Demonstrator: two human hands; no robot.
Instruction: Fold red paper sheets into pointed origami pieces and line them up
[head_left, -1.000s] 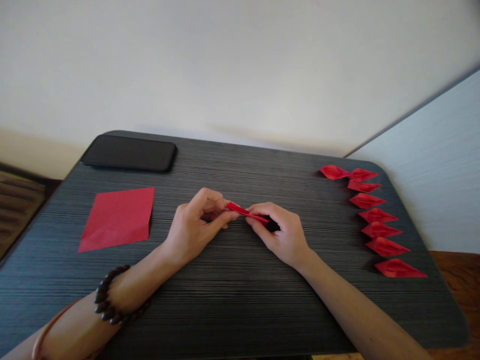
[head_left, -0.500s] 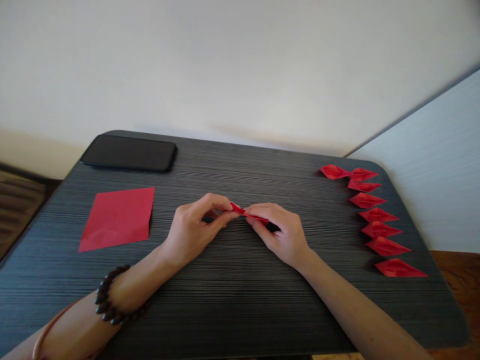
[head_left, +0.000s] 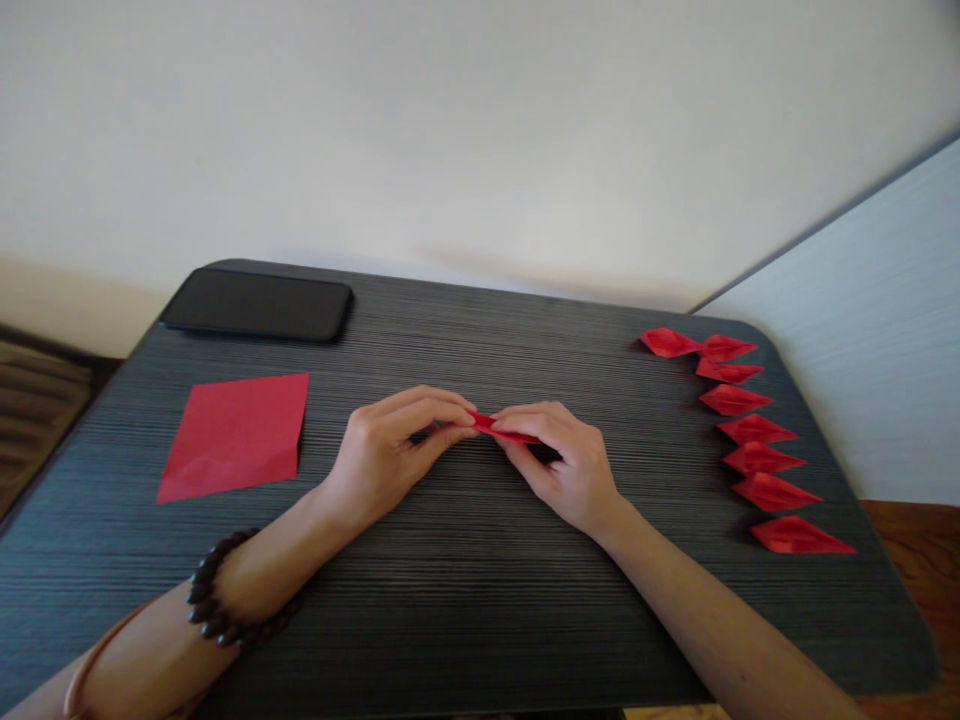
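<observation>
A small folded red paper piece (head_left: pixel 501 430) lies low over the middle of the dark striped table (head_left: pixel 480 580). My left hand (head_left: pixel 386 450) pinches its left end with thumb and fingers closed. My right hand (head_left: pixel 559 455) grips its right end, fingers curled over it. Most of the piece is hidden between my fingers. A beaded bracelet (head_left: pixel 225 600) is on my left wrist.
A flat red paper square (head_left: pixel 236 435) lies at the left. A black phone (head_left: pixel 259 305) rests at the back left corner. Several folded red paper shapes (head_left: pixel 754 435) line the right edge. A pale wall stands behind, a light panel at the right.
The red piece has dropped from a tilt to nearly level, closer to the table. My fingers have closed further over it; less of the paper shows.
</observation>
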